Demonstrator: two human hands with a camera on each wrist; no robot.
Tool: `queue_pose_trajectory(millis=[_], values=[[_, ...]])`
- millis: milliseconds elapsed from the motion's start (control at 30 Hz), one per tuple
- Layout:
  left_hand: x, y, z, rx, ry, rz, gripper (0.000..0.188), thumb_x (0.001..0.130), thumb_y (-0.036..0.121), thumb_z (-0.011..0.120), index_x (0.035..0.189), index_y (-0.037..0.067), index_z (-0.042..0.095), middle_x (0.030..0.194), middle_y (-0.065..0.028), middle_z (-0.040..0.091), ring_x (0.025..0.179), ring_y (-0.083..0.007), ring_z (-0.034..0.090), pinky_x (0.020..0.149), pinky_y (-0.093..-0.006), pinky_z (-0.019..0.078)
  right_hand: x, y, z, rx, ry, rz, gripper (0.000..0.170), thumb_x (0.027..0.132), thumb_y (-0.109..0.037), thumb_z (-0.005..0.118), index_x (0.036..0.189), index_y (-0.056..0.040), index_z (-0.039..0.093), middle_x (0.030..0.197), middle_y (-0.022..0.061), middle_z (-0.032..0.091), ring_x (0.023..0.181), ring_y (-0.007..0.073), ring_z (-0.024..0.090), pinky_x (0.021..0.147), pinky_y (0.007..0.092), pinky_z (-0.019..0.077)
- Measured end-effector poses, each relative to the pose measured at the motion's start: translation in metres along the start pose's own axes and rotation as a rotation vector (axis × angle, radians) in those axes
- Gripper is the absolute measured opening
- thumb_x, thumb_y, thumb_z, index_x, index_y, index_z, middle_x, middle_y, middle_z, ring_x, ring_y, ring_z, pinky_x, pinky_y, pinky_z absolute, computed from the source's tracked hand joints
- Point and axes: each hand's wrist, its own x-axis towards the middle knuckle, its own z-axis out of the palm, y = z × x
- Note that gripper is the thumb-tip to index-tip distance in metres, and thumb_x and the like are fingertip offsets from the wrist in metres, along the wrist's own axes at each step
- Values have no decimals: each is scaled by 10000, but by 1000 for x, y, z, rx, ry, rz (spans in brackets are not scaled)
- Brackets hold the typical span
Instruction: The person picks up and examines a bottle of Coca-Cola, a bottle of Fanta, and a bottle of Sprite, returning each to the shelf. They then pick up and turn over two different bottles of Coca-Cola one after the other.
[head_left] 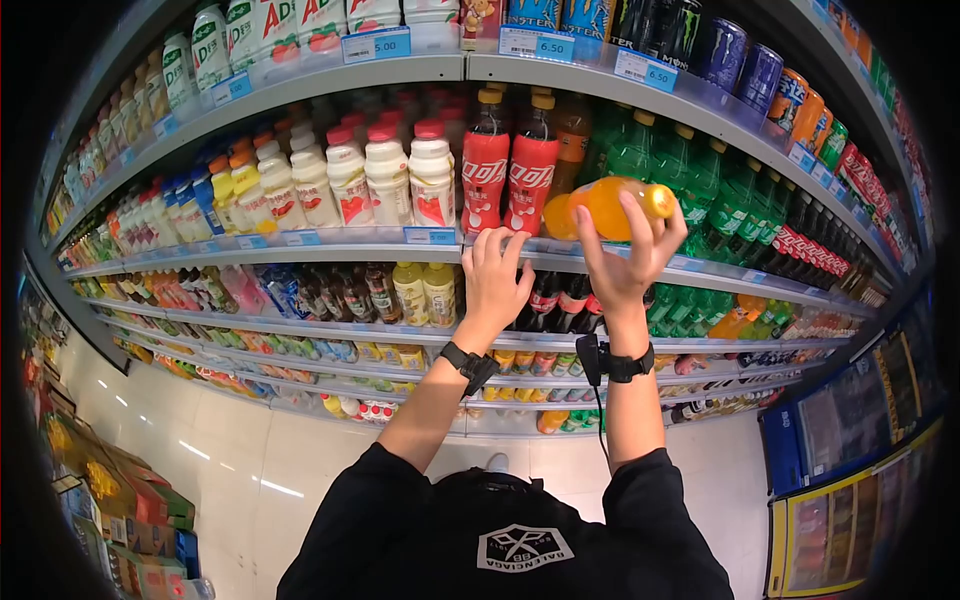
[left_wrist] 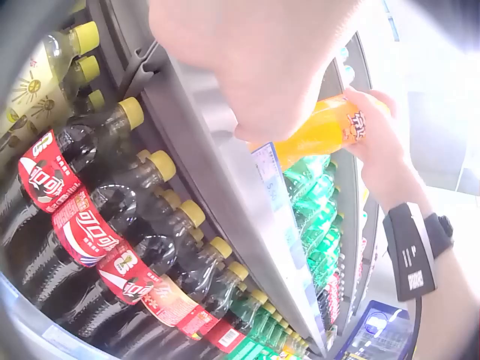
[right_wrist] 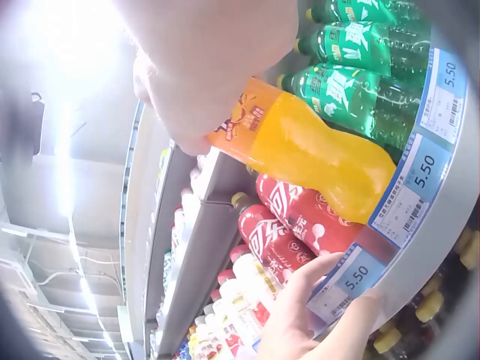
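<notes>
My right hand (head_left: 632, 262) grips an orange soda bottle (head_left: 605, 210) near its capped end, fingers and thumb round the label. The bottle lies tipped over, yellow cap toward me, its base at the shelf's front lip in the right wrist view. My left hand (head_left: 495, 285) rests its fingertips on the shelf edge, over a price tag (right_wrist: 349, 283), and holds no bottle. Just behind those fingers stand two red-labelled cola bottles (head_left: 508, 165). Green soda bottles (right_wrist: 337, 90) fill the row beside the orange one.
White yogurt drink bottles (head_left: 385, 180) with pink caps line the shelf to the left. Above runs a shelf of energy drink cans (head_left: 725, 50). Dark cola bottles (left_wrist: 97, 217) stand on the shelf below. At the floor's right side is a blue-framed cooler (head_left: 785, 450).
</notes>
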Motion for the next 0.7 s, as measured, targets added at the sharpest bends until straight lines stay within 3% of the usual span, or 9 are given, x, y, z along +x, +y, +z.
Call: queue_pose_trajectory(millis=[100,200,233,300,333,400,433,500,700], values=[[-3,9,-2,51,-49,16,567,843,147,732,1392,133,590,1417,-146,506,1384,-387,428,1134,-522,292,-4,-16,-27,84,160,130,734,760,-21,900,1377,-133,519,1462,217,388,1206,375,612,930,438,603],[-21,27,-15,-56,-90,53,645,846,105,726,1464,147,546,1545,-153,427,1482,-367,335,1158,-522,264,9,-46,-49,363,317,386,665,888,2,739,1448,-95,394,1417,200,500,1161,323,647,987,430,583],[-27,30,-23,-152,-173,70,662,848,92,744,1474,126,531,1478,-167,517,1409,-352,465,1125,-489,356,11,-51,-56,472,320,475,647,903,-29,712,1456,-120,388,1350,192,557,1127,324,668,978,434,584],[-42,36,-12,-997,-417,-329,554,994,276,665,1486,78,502,1364,-172,616,1209,-324,641,1012,-429,500,16,-67,-70,621,307,657,652,911,-77,697,1476,-139,378,1344,189,565,1136,336,674,988,450,584],[-52,41,-16,-998,-442,-330,554,994,276,665,1486,78,502,1364,-172,616,1209,-324,641,1012,-429,500,12,-70,-74,602,320,666,652,911,-77,697,1476,-139,378,1344,189,565,1136,336,674,988,450,584],[-66,58,-34,-1873,-596,-977,665,1086,555,432,1475,18,482,1244,-208,670,1022,-310,716,865,-388,588,5,-74,-80,809,301,856,674,911,-125,693,1497,-143,359,1346,187,567,1151,350,675,983,467,593],[-67,64,-48,-1868,-613,-978,665,1086,555,432,1475,18,482,1244,-208,670,1022,-310,716,865,-388,588,1,-74,-81,801,313,856,674,911,-125,693,1497,-143,359,1346,187,567,1151,350,675,983,467,593],[-68,69,-75,-2158,-1006,-653,895,1043,742,226,1465,-9,469,1208,-254,666,968,-321,725,820,-422,604,-5,-78,-82,856,251,919,697,910,-140,690,1514,-148,343,1352,186,564,1168,366,671,974,477,602],[-60,84,-117,-1860,-964,-639,875,918,619,615,1448,-58,453,1139,-238,678,877,-304,725,757,-385,600,2,-92,-79,1029,224,1012,655,981,-272,579,1561,-168,294,1512,199,446,1141,382,685,918,483,628]])
